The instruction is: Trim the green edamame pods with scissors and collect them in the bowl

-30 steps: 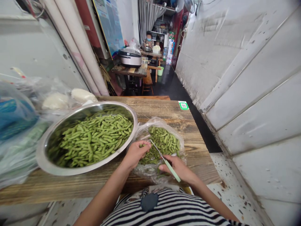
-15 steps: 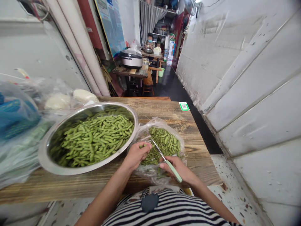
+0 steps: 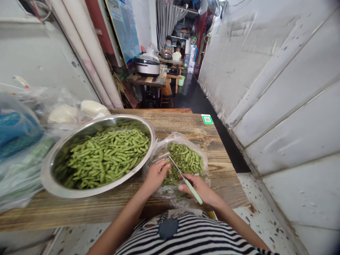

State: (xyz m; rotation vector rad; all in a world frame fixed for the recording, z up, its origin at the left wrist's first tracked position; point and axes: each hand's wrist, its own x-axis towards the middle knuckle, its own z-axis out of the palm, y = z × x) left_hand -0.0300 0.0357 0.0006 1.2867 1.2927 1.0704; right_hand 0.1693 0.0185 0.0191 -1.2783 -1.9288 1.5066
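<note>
Scissors with pale green handles [image 3: 193, 191] are in my right hand [image 3: 198, 187], their blades pointing up and left over a clear plastic bag [image 3: 174, 136]. Green pods and small trimmings [image 3: 187, 158] lie on that bag. My left hand [image 3: 157, 174] is closed in a pinch near the blade tips; a bit of green shows at its fingertips, mostly hidden by them. To the left of this hand, a wide metal basin [image 3: 47, 177] holds a large heap of green pods [image 3: 106, 156].
Plastic bags [image 3: 18, 127] with blue and pale contents crowd the left of the wooden table [image 3: 186, 122]. A QR-code card [image 3: 207, 119] lies at the far right corner. Beyond stand a rice cooker [image 3: 147, 65] and a seated person [image 3: 168, 47].
Both hands and the scissors show only a slight shift, with the whole view moved a little. The green at my left fingertips is less visible now.
</note>
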